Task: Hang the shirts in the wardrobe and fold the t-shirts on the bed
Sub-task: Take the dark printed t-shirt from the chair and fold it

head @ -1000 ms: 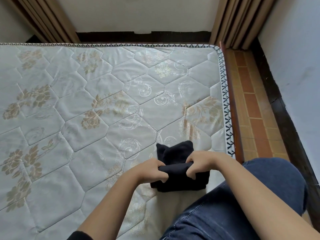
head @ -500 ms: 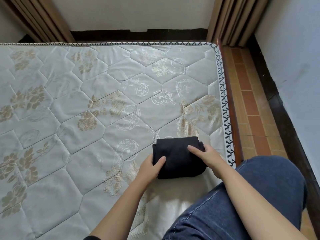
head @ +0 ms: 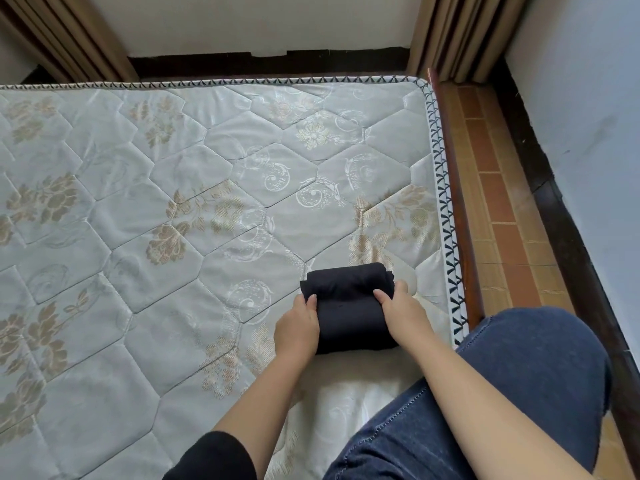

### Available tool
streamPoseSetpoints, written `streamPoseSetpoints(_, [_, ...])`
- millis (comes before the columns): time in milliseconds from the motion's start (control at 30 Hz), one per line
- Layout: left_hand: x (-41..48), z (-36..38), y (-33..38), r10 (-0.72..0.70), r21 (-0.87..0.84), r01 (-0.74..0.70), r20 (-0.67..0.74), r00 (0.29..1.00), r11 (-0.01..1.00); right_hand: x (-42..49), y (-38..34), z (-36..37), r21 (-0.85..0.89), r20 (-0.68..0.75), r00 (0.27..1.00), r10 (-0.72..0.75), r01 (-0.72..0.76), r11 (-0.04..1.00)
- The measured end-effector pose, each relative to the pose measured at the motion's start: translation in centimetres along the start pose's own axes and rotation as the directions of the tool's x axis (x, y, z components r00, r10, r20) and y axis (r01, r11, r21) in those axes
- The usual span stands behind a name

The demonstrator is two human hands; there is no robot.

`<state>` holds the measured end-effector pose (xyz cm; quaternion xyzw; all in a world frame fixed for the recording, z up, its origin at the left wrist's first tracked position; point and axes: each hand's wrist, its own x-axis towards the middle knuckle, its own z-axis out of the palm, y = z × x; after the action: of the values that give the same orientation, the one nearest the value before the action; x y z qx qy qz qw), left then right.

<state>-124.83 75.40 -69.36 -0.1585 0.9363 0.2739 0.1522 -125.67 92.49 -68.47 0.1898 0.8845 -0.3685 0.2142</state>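
Our left hand [head: 298, 327] and right hand [head: 403, 318] clasp opposite sides of the folded black t-shirt [head: 349, 306], thumbs on top, equally near.

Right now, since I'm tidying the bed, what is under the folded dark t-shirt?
The dark t-shirt rests on the quilted mattress, which shows around it. The left hand and right hand hold its sides. The patch beneath is covered.

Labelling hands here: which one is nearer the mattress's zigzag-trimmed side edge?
Right. The right hand holds the black t-shirt at the end facing the zigzag-trimmed edge, apart from it; the left hand holds the opposite end, farther away.
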Motion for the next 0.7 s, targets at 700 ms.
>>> streamPoseSetpoints(700, [0.4, 2.2, 0.2, 0.322, 0.333, -0.329, 0.078, 0.944, 0.884, 0.3, 0.4, 3.1, -0.586, -0.017, 0.874, -0.486, 0.386, 0.713])
